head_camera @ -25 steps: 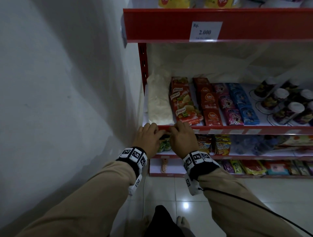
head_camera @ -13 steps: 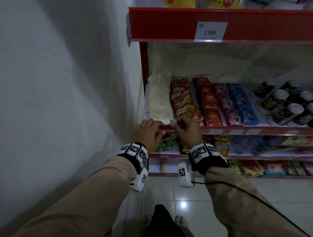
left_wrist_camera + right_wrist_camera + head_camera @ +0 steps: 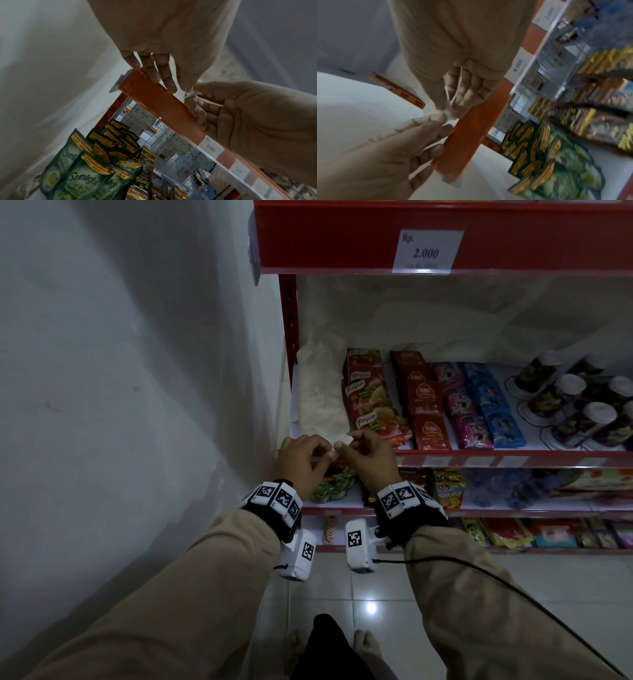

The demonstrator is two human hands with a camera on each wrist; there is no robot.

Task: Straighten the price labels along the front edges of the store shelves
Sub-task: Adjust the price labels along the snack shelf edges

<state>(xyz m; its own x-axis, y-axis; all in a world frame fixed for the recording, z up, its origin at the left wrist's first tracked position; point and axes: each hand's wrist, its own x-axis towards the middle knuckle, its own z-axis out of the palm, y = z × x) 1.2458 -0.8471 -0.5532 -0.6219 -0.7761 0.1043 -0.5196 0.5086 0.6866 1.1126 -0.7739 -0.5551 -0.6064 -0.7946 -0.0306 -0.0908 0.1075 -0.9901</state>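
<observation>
My two hands meet at the left end of the middle shelf's red front strip [image 3: 479, 462]. The right hand [image 3: 356, 446] pinches a small crumpled white price label [image 3: 346, 437] just above the strip. The left hand [image 3: 323, 453] pinches the label's other end with thumb and forefinger. Its other fingers [image 3: 154, 75] lie over the strip [image 3: 154, 98]. The wrist views show the label [image 3: 192, 92] [image 3: 448, 108] out of the strip [image 3: 471, 135], between both hands. Further right, flat labels [image 3: 476, 462] sit in the strip, one reading 8.000 [image 3: 211, 146].
A bare wall [image 3: 137, 371] closes the left side. The upper shelf edge carries a 2.000 label [image 3: 426, 251]. Royco sachets [image 3: 370, 402], ABC sachets [image 3: 424, 405] and jars [image 3: 565, 405] fill the middle shelf. Sunlight sachets [image 3: 82, 175] hang below. Tiled floor [image 3: 513, 594] lies underfoot.
Both hands lay on the shelf edge a second ago. The right hand has since lifted a white label off the strip, and the left hand's thumb and forefinger have come to it.
</observation>
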